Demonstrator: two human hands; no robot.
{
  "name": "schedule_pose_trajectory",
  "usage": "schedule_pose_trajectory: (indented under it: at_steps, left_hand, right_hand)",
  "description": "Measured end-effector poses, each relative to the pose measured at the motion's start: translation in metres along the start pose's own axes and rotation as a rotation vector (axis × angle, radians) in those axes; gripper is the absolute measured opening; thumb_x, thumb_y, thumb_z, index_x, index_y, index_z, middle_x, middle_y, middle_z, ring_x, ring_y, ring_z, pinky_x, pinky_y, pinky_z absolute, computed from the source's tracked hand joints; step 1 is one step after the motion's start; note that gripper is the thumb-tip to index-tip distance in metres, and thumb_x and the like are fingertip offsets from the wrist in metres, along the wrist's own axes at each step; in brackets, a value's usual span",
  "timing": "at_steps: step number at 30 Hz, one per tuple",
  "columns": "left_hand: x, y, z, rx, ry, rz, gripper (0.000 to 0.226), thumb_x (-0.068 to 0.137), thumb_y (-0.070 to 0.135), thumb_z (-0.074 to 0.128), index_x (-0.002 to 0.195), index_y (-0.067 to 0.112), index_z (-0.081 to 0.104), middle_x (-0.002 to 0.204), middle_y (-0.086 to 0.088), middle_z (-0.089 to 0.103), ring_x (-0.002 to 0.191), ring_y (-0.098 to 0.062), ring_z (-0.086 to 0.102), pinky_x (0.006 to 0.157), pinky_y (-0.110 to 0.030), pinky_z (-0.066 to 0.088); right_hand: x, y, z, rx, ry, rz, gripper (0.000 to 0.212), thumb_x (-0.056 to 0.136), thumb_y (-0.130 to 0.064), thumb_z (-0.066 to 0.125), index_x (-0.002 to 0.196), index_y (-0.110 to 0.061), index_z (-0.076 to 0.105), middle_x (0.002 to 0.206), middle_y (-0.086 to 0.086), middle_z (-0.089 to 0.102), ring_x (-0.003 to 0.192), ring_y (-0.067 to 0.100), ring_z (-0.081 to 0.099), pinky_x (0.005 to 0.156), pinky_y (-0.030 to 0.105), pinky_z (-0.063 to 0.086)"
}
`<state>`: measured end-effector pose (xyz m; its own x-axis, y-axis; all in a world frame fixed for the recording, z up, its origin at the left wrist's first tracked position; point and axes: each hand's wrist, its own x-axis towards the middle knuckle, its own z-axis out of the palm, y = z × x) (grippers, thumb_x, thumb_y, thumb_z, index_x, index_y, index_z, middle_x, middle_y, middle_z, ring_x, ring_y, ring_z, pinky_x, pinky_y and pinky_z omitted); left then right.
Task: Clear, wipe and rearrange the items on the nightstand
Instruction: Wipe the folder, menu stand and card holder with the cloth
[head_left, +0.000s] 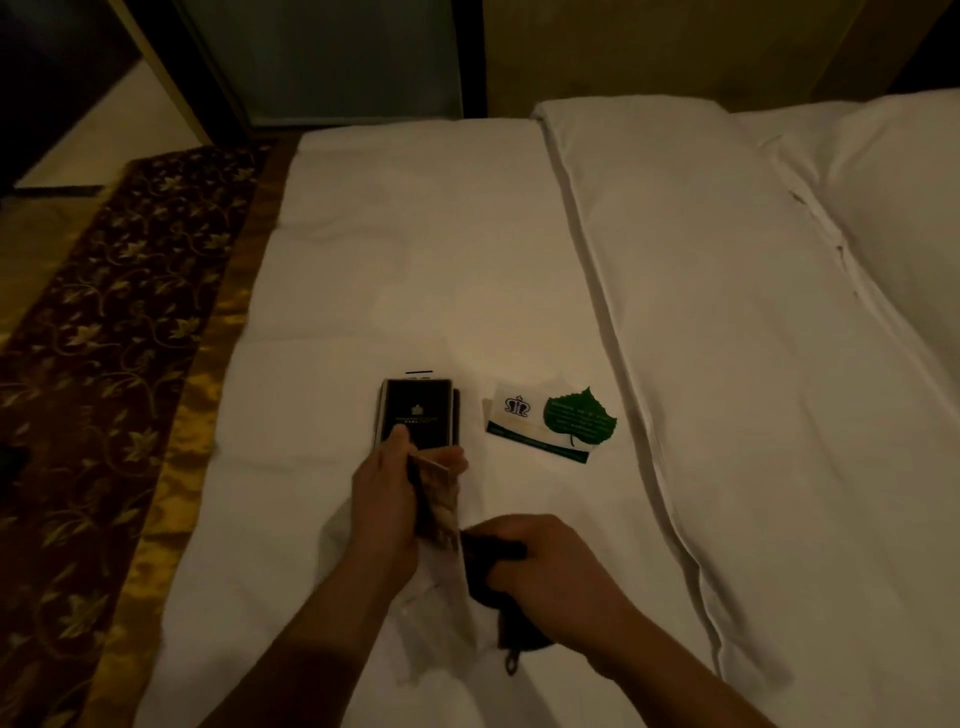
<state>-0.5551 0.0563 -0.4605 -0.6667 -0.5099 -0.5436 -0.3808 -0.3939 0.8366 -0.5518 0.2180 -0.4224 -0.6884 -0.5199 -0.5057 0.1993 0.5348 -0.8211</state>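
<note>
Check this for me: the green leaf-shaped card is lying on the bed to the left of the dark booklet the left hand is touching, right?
Not quite. The head view shows the green leaf-shaped card lying on the bed to the right of the dark booklet, not the left. The rest holds: the left hand is touching that booklet.

A wide bed (441, 249) covered in a white sheet carries a small stack of dark rectangular booklets (418, 413). Just beside it to the right lie a white card with a crown emblem (514, 415) and a green leaf-shaped card (579, 418) overlapping it.
</note>
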Motion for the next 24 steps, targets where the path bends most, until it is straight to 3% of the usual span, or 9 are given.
schedule_pose_trajectory:
  at_steps: [5,8,11,13,15,18,20,22,24]
  left_hand:
    - [0.016,0.01,-0.066,-0.024,0.128,0.184,0.038,0.101,0.042,0.049,0.078,0.012,0.058,0.065,-0.002,0.07,0.063,-0.018,0.069,0.055,-0.032,0.058]
    - [0.027,0.018,-0.097,-0.021,0.189,0.235,0.037,0.102,0.039,0.048,0.077,0.014,0.055,0.062,0.0,0.068,0.058,-0.014,0.067,0.055,-0.035,0.059]
    - [0.044,0.027,-0.129,0.049,0.238,0.287,0.039,0.106,0.034,0.042,0.073,0.017,0.055,0.058,0.006,0.064,0.05,-0.007,0.06,0.056,-0.027,0.051]
    - [0.05,0.032,-0.148,0.104,0.228,0.298,0.04,0.105,0.039,0.041,0.081,0.014,0.061,0.077,-0.003,0.069,0.065,-0.016,0.065,0.066,-0.032,0.054]
    - [0.056,0.031,-0.166,0.063,0.259,0.283,0.04,0.102,0.047,0.043,0.091,0.015,0.065,0.099,-0.013,0.068,0.089,-0.031,0.066,0.083,-0.047,0.053]
    - [0.065,0.031,-0.187,-0.001,0.301,0.247,0.041,0.1,0.048,0.047,0.094,0.012,0.065,0.108,-0.019,0.066,0.1,-0.036,0.062,0.092,-0.057,0.049]
    - [0.077,0.033,-0.196,0.007,0.299,0.216,0.042,0.1,0.048,0.048,0.089,0.011,0.063,0.095,-0.016,0.069,0.087,-0.031,0.066,0.084,-0.052,0.052]
    - [0.093,0.035,-0.204,-0.001,0.278,0.207,0.044,0.101,0.047,0.045,0.082,0.011,0.061,0.07,-0.003,0.068,0.059,-0.015,0.065,0.064,-0.032,0.054]
    - [0.106,0.036,-0.207,-0.002,0.247,0.197,0.046,0.103,0.045,0.042,0.084,0.006,0.06,0.06,0.0,0.066,0.046,-0.008,0.06,0.049,-0.02,0.049]
  right_hand:
    - [0.005,0.012,0.006,0.185,0.095,0.071,0.045,0.076,-0.004,0.057,0.086,-0.044,0.076,0.084,-0.014,0.075,0.077,0.006,0.069,0.076,0.026,0.055]
    - [0.015,0.012,0.011,0.309,0.175,0.091,0.051,0.079,0.002,0.059,0.083,-0.045,0.077,0.081,-0.01,0.076,0.072,0.011,0.071,0.058,0.017,0.053]
    - [0.022,0.006,0.015,0.366,0.223,0.08,0.047,0.081,0.003,0.059,0.085,-0.04,0.077,0.079,-0.006,0.076,0.068,0.016,0.071,0.052,0.016,0.052]
    - [0.027,0.001,0.019,0.373,0.237,0.068,0.046,0.081,0.003,0.059,0.088,-0.039,0.077,0.079,-0.006,0.076,0.068,0.018,0.071,0.053,0.019,0.055]
    - [0.033,-0.004,0.024,0.38,0.235,0.063,0.045,0.082,0.003,0.059,0.088,-0.038,0.077,0.079,-0.005,0.075,0.068,0.02,0.071,0.057,0.027,0.059]
    - [0.042,-0.011,0.033,0.387,0.236,0.047,0.044,0.083,0.002,0.06,0.09,-0.038,0.077,0.08,-0.002,0.075,0.071,0.024,0.071,0.063,0.036,0.06]
    - [0.048,-0.013,0.039,0.374,0.236,0.034,0.044,0.082,0.001,0.06,0.09,-0.038,0.077,0.082,-0.002,0.075,0.075,0.025,0.071,0.068,0.04,0.06]
    - [0.053,-0.014,0.045,0.368,0.229,0.028,0.045,0.082,0.0,0.06,0.088,-0.041,0.077,0.082,-0.003,0.075,0.074,0.023,0.071,0.069,0.04,0.059]
    - [0.058,-0.011,0.049,0.366,0.231,0.037,0.045,0.082,0.0,0.061,0.086,-0.042,0.077,0.081,-0.005,0.075,0.07,0.019,0.07,0.067,0.038,0.059]
